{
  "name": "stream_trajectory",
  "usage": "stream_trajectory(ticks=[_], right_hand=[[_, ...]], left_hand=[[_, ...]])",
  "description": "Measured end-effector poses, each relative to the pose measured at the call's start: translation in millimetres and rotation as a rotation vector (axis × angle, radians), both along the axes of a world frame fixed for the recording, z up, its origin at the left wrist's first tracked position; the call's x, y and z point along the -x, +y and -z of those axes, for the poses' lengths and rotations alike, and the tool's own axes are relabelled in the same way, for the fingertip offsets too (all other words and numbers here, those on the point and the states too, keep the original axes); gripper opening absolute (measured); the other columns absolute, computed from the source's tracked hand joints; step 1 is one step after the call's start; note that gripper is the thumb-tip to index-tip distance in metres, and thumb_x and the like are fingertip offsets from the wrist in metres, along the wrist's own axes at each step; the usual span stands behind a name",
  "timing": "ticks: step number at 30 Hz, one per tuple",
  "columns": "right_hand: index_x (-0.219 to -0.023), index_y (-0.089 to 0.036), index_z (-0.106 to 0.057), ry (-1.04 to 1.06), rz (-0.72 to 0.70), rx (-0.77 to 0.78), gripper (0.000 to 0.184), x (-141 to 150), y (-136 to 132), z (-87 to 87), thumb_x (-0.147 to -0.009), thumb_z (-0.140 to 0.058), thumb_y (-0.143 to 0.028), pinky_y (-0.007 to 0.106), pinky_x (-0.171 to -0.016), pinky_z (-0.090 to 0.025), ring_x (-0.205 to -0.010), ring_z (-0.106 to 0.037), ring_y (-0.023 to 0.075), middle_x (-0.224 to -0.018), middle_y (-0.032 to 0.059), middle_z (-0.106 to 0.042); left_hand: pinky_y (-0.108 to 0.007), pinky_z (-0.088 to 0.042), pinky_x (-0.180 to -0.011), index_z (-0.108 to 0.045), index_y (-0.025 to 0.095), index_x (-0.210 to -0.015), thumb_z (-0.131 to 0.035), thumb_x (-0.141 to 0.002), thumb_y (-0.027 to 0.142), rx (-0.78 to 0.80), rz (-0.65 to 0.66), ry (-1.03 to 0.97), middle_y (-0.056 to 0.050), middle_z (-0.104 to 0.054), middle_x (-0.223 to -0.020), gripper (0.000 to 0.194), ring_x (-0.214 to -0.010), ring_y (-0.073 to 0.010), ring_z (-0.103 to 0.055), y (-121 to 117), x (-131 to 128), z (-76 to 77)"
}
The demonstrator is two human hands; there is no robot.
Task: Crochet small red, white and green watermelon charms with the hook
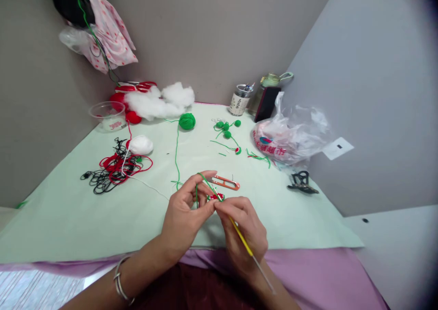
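My left hand [185,212] pinches a small red and white crochet piece [216,196], with green yarn [177,155] looped over its index finger. The yarn runs back across the table to a green yarn ball [186,121]. My right hand [244,228] is closed on a yellow-handled crochet hook [243,242] whose tip is at the crochet piece. Orange thread snips [226,182] lie on the pale green table cover [75,209] just beyond my fingers.
A tangle of red and black yarn [114,168] and a white yarn ball [141,144] lie to the left. White stuffing [160,100], a clear plastic cup [107,115], small green crochet pieces [226,130], a plastic bag [287,139], a pen jar [240,100] and a black clip [301,183] sit around.
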State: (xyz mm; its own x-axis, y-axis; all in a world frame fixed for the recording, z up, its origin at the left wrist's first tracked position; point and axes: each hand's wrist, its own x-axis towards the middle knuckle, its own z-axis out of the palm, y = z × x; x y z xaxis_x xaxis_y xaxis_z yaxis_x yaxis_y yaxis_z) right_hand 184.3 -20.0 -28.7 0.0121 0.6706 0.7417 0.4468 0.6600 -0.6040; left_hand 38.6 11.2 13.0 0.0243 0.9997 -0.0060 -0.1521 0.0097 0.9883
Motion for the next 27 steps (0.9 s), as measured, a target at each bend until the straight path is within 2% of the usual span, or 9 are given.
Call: stream_trajectory(ticks=[4,7,10,13,15,18,22,24,27], right_hand=[[-0.101,-0.026,-0.079,0.354,-0.166,0.255,0.013,-0.1,3.9,-7.1,-0.1,-0.067,-0.021,0.028,-0.071,-0.056,-0.081,-0.067,0.0165,-0.085,0.0015,-0.068],[-0.089,-0.024,-0.076,0.522,-0.162,0.289,0.018,0.4,5.8,-10.2,-0.102,-0.064,-0.027,0.03,-0.072,-0.055,-0.075,-0.065,0.0167,-0.077,0.0002,-0.065],[-0.102,-0.026,-0.078,0.346,-0.007,0.212,0.017,0.8,2.3,-8.6,-0.101,-0.063,-0.016,0.031,-0.074,-0.058,-0.082,-0.069,0.0179,-0.087,0.0023,-0.07],[-0.132,-0.028,-0.073,-0.015,0.137,-0.03,0.044,-0.3,-4.2,-0.7,-0.096,-0.066,-0.005,0.034,-0.081,-0.062,-0.098,-0.073,0.0217,-0.107,0.0074,-0.075],[-0.142,-0.028,-0.069,-0.139,0.15,-0.145,0.053,-2.2,-6.8,4.7,-0.095,-0.066,-0.002,0.035,-0.082,-0.063,-0.102,-0.074,0.0238,-0.113,0.0095,-0.075],[-0.14,-0.032,-0.071,-0.091,0.075,-0.13,0.052,-6.7,-5.8,5.3,-0.097,-0.064,-0.003,0.036,-0.079,-0.064,-0.101,-0.076,0.0237,-0.114,0.0086,-0.077],[-0.13,-0.035,-0.075,0.126,-0.123,0.06,0.04,-15.8,0.4,-6.5,-0.102,-0.062,-0.009,0.034,-0.074,-0.065,-0.095,-0.077,0.021,-0.108,0.0057,-0.079],[-0.125,-0.033,-0.077,0.199,-0.189,0.124,0.032,-20.6,2.4,-11.7,-0.104,-0.061,-0.015,0.037,-0.076,-0.065,-0.094,-0.077,0.0218,-0.105,0.0059,-0.081],[-0.12,-0.03,-0.079,0.261,-0.212,0.164,0.026,-26.5,2.4,-15.5,-0.105,-0.061,-0.019,0.039,-0.079,-0.066,-0.091,-0.077,0.0219,-0.103,0.0059,-0.082]], left_hand=[[-0.022,-0.034,-0.055,-0.074,0.02,-0.128,-0.087,-0.075,0.026,0.078,0.063,-0.07,0.007,-0.055,-0.073,0.055,-0.057,-0.0079,-0.037,-0.5,-1.1,-0.8],[-0.022,-0.035,-0.057,-0.074,0.02,-0.128,-0.091,-0.074,0.029,0.105,0.054,-0.08,0.007,-0.056,-0.075,0.057,-0.058,-0.0076,-0.037,-1.1,-3.1,-0.5],[-0.023,-0.039,-0.062,-0.076,0.021,-0.125,-0.092,-0.075,0.031,0.115,0.054,-0.114,0.005,-0.059,-0.077,0.054,-0.061,-0.0089,-0.04,-1.6,-4.7,0.8],[-0.023,-0.039,-0.063,-0.076,0.021,-0.128,-0.093,-0.075,0.034,0.146,0.092,-0.193,0.003,-0.061,-0.079,0.056,-0.065,-0.0101,-0.043,-0.4,-3.6,1.9],[-0.021,-0.032,-0.058,-0.075,0.023,-0.131,-0.094,-0.074,0.036,0.227,0.167,-0.272,0.004,-0.06,-0.078,0.062,-0.063,-0.0088,-0.04,1.7,-0.8,2.0],[-0.023,-0.018,-0.051,-0.077,0.025,-0.132,-0.095,-0.073,0.037,0.36,0.337,-0.373,0.005,-0.055,-0.075,0.063,-0.057,-0.0063,-0.028,5.8,5.0,1.5],[-0.024,-0.014,-0.05,-0.077,0.024,-0.131,-0.093,-0.075,0.032,0.388,0.45,-0.384,0.006,-0.051,-0.072,0.058,-0.054,-0.0052,-0.022,9.7,10.3,0.6],[-0.023,-0.018,-0.051,-0.077,0.024,-0.131,-0.092,-0.076,0.032,0.368,0.438,-0.327,0.006,-0.053,-0.072,0.058,-0.053,-0.0057,-0.025,10.8,11.1,0.5],[-0.024,-0.035,-0.061,-0.078,0.025,-0.129,-0.091,-0.076,0.031,0.278,0.39,-0.246,0.004,-0.06,-0.075,0.056,-0.063,-0.0102,-0.045,12.6,11.9,1.0]])
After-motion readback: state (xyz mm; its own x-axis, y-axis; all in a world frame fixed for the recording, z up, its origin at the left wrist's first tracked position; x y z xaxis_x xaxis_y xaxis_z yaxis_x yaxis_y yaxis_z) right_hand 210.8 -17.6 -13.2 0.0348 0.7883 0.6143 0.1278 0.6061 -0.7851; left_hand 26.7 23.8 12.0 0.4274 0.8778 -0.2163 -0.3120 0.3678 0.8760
